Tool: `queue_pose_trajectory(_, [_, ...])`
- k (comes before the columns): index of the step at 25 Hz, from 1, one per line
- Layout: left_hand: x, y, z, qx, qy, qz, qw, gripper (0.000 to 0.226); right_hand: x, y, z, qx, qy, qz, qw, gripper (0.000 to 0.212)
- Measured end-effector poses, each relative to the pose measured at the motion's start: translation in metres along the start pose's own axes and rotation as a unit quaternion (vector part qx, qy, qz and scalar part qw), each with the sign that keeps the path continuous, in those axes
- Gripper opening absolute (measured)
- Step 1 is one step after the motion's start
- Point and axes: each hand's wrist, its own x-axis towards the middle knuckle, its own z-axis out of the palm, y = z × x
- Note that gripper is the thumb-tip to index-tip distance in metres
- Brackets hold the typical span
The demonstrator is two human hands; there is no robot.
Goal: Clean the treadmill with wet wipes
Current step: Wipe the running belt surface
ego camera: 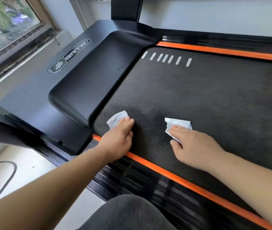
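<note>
A: Black meshed treadmill belt [206, 97]: where are our wipes?
B: Fingers flat, our left hand [120, 138] presses a crumpled wipe [117, 118] by the smooth motor cover [88, 80]; our right hand [194, 146], also flat, presses a second wipe [181, 124].

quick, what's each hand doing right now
Left hand: open, pressing a wipe on the belt.
Right hand: open, pressing the other wipe.

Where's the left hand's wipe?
Head view, left of centre: the left wipe lies on the belt under the left hand, beside the black motor cover.
</note>
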Motion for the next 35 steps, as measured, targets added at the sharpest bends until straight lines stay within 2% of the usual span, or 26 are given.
queue_pose_trajectory(2, [-0.014, 0.022, 0.022, -0.004, -0.049, 0.098, 0.994, 0.054, -0.011, -0.001, -0.004, -0.009, 0.009, 0.003, 1.0, 0.026])
queue_pose_trajectory(3, [-0.022, 0.031, 0.03, -0.01, -0.08, 0.145, 0.986, 0.057, -0.017, -0.004, -0.004, -0.021, 0.007, -0.003, 1.0, 0.028])
queue_pose_trajectory(5, [-0.035, 0.043, 0.038, -0.013, -0.132, 0.233, 0.963, 0.061, -0.033, -0.01, -0.003, -0.044, 0.003, -0.016, 0.999, 0.042])
queue_pose_trajectory(7, [-0.038, 0.045, 0.035, -0.02, -0.142, 0.28, 0.949, 0.064, -0.048, -0.008, -0.002, -0.055, 0.009, -0.018, 0.998, 0.056])
queue_pose_trajectory(10, [-0.027, 0.038, 0.034, -0.025, -0.06, 0.243, 0.968, 0.065, -0.067, 0.003, 0.002, -0.032, 0.036, 0.008, 0.999, 0.053])
queue_pose_trajectory(12, [-0.019, 0.039, 0.033, 0.01, -0.01, 0.229, 0.973, 0.051, -0.072, 0.006, 0.005, 0.004, 0.061, 0.012, 0.998, 0.04])
queue_pose_trajectory(14, [-0.013, 0.043, 0.037, 0.064, 0.017, 0.254, 0.965, 0.034, -0.068, 0.009, 0.008, 0.001, 0.066, 0.012, 0.998, 0.032])
queue_pose_trajectory(16, [-0.011, 0.047, 0.038, 0.11, 0.05, 0.288, 0.95, 0.047, -0.061, 0.013, 0.011, -0.009, 0.086, -0.003, 0.996, 0.03])
queue_pose_trajectory(17, [-0.009, 0.046, 0.039, 0.127, 0.055, 0.284, 0.949, 0.047, -0.057, 0.016, 0.011, -0.019, 0.084, -0.008, 0.996, 0.031])
queue_pose_trajectory(19, [-0.005, 0.043, 0.044, 0.163, 0.052, 0.262, 0.95, 0.029, -0.049, 0.023, 0.01, -0.045, 0.049, -0.007, 0.998, 0.042])
queue_pose_trajectory(21, [-0.003, 0.041, 0.049, 0.198, 0.022, 0.222, 0.955, 0.043, -0.044, 0.03, 0.011, -0.051, 0.014, 0.016, 0.998, 0.059])
queue_pose_trajectory(23, [-0.001, 0.042, 0.049, 0.223, 0.011, 0.192, 0.956, 0.054, -0.04, 0.034, 0.012, -0.042, 0.014, 0.035, 0.998, 0.061])
queue_pose_trajectory(26, [-0.004, 0.047, 0.041, 0.215, 0.031, 0.136, 0.967, 0.054, -0.039, 0.03, 0.007, -0.062, 0.125, 0.023, 0.99, 0.044])
queue_pose_trajectory(28, [-0.012, 0.05, 0.032, 0.215, 0.081, 0.194, 0.954, 0.044, -0.04, 0.028, 0.005, -0.085, 0.181, 0.006, 0.98, 0.036])
queue_pose_trajectory(29, [-0.016, 0.051, 0.033, 0.198, 0.095, 0.239, 0.946, 0.037, -0.043, 0.029, 0.005, -0.089, 0.17, 0.008, 0.981, 0.036])
queue_pose_trajectory(30, [-0.019, 0.05, 0.034, 0.176, 0.087, 0.272, 0.942, 0.037, -0.046, 0.031, 0.008, -0.095, 0.158, 0.008, 0.983, 0.036])
queue_pose_trajectory(31, [-0.02, 0.049, 0.034, 0.166, 0.049, 0.276, 0.945, 0.046, -0.048, 0.033, 0.012, -0.096, 0.142, 0.008, 0.985, 0.036])
queue_pose_trajectory(33, [-0.018, 0.039, 0.035, 0.179, -0.033, 0.237, 0.954, 0.071, -0.05, 0.037, 0.018, -0.08, 0.122, 0.007, 0.989, 0.03])
queue_pose_trajectory(35, [-0.01, 0.028, 0.039, 0.202, -0.055, 0.219, 0.953, 0.077, -0.046, 0.04, 0.017, -0.043, 0.088, 0.003, 0.995, 0.039])
